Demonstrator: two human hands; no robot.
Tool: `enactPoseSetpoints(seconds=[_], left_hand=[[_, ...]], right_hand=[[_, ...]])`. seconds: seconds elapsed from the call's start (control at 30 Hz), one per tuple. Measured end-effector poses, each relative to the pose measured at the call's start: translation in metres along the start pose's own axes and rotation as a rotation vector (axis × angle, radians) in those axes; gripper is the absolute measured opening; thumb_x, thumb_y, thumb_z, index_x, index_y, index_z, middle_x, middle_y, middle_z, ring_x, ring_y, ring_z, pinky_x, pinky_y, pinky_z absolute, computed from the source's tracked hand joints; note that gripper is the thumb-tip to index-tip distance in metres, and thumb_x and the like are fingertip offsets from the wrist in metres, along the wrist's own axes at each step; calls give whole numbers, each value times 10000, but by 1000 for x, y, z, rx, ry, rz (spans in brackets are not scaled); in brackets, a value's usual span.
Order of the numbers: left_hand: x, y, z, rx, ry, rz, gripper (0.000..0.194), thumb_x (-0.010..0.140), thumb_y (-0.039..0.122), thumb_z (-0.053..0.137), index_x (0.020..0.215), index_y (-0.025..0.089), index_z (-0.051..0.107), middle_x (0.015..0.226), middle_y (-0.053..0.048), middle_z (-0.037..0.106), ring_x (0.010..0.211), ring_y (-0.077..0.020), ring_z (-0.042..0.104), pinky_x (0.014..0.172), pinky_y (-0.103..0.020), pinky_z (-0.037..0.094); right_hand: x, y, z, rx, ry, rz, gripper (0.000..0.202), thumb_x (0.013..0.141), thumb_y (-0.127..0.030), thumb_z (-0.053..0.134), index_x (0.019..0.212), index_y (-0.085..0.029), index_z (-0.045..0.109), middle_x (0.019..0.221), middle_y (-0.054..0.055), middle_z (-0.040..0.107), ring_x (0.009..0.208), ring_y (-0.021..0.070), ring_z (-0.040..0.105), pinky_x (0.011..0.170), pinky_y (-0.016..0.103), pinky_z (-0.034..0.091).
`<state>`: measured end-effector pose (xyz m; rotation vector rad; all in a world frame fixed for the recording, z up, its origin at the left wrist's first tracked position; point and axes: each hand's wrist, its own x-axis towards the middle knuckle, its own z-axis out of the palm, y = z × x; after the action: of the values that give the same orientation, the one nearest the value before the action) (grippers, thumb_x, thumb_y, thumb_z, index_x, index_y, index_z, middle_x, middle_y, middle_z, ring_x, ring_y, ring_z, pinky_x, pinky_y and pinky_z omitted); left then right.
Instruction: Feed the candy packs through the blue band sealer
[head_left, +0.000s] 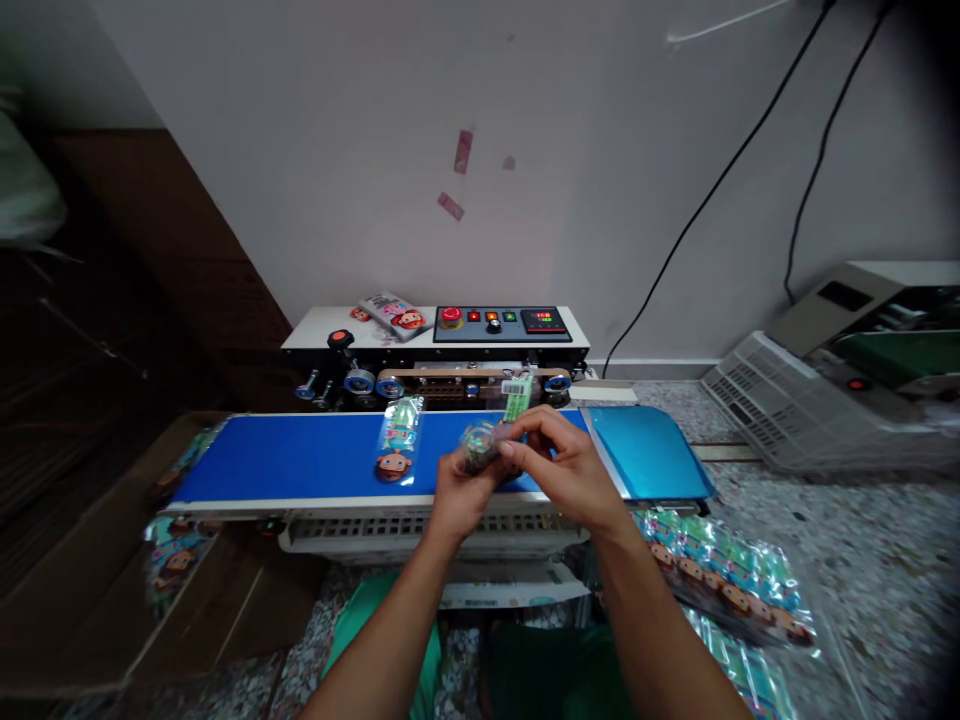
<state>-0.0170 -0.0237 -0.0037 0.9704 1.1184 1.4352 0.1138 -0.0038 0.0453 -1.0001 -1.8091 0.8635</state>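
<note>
My left hand [459,492] is closed around a crumpled clear plastic packet [480,443] with greenish contents, above the blue conveyor belt [300,455]. At the packet's right end, the thumb and fingers of my right hand [566,462] pinch together; exactly what lies between them is partly hidden. Just behind my right hand a packet with a barcode [516,393] stands at the sealing band; its lower part is covered by the hand. To the left, a flat clear packet with a cartoon face [397,440] lies on the belt.
Behind the belt stands a band sealing machine with a control panel [502,324]; small packs [394,315] rest on top. An open cardboard box [225,610] with packets is at left. More packets [727,575] lie at lower right, near a white plastic crate [780,410].
</note>
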Motion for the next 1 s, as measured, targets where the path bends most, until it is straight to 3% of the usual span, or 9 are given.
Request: enactPoseSetpoints(seconds=[0.17, 0.3, 0.4, 0.5, 0.67, 0.87, 1.0], left_hand=[[-1, -4, 0, 35, -68, 3, 186, 616, 301, 773, 706, 148, 719, 647, 9, 673, 590, -125, 590, 618, -254, 520], [0, -2, -4, 89, -133, -14, 294, 617, 329, 773, 855, 162, 728, 782, -29, 705, 693, -169, 626, 628, -262, 518], [1, 1, -7, 128, -133, 49, 318, 623, 338, 770, 888, 167, 729, 925, -64, 707, 863, -225, 639, 751, -305, 519], [1, 1, -9, 181, -38, 157, 307, 660, 340, 745, 918, 173, 736, 989, -83, 697, 1021, -250, 602, 913, -336, 458], [0, -3, -11, 168, 49, 188, 250, 727, 349, 685, 908, 188, 745, 936, -79, 705, 998, -224, 613, 941, -330, 443], [0, -3, -12, 152, 69, 152, 257, 747, 371, 658, 897, 181, 744, 968, -84, 700, 1026, -247, 609, 818, -302, 516], [0, -3, -13, 185, 63, 175, 244, 758, 362, 653, 888, 178, 745, 959, -83, 706, 1002, -235, 618, 848, -298, 499]], right_hand=[[1, -2, -3, 35, -62, -26, 119, 835, -251, 578, 916, -215, 656, 857, 20, 629, 793, 143, 567, 714, 272, 452], [1, 0, -4, 42, 7, -66, 117, 848, -273, 561, 797, -202, 638, 817, 22, 607, 831, 153, 562, 749, 281, 446], [-2, 3, -5, 73, 55, -44, 116, 862, -298, 537, 823, -205, 594, 823, 10, 591, 801, 139, 553, 735, 266, 446], [-4, 10, -14, 146, 171, -21, 122, 870, -333, 521, 871, -220, 565, 806, -5, 583, 748, 128, 545, 682, 246, 448], [-1, 51, -54, 101, 464, 81, 197, 841, -402, 539, 899, -217, 569, 784, -11, 581, 700, 127, 531, 640, 243, 436], [1, 120, -86, -315, 412, 326, 316, 830, -433, 488, 939, -157, 597, 775, 39, 633, 693, 168, 558, 637, 277, 416], [9, 132, -85, -643, 367, 459, 305, 852, -359, 446, 995, -143, 606, 839, 100, 673, 763, 217, 598, 662, 299, 393]])
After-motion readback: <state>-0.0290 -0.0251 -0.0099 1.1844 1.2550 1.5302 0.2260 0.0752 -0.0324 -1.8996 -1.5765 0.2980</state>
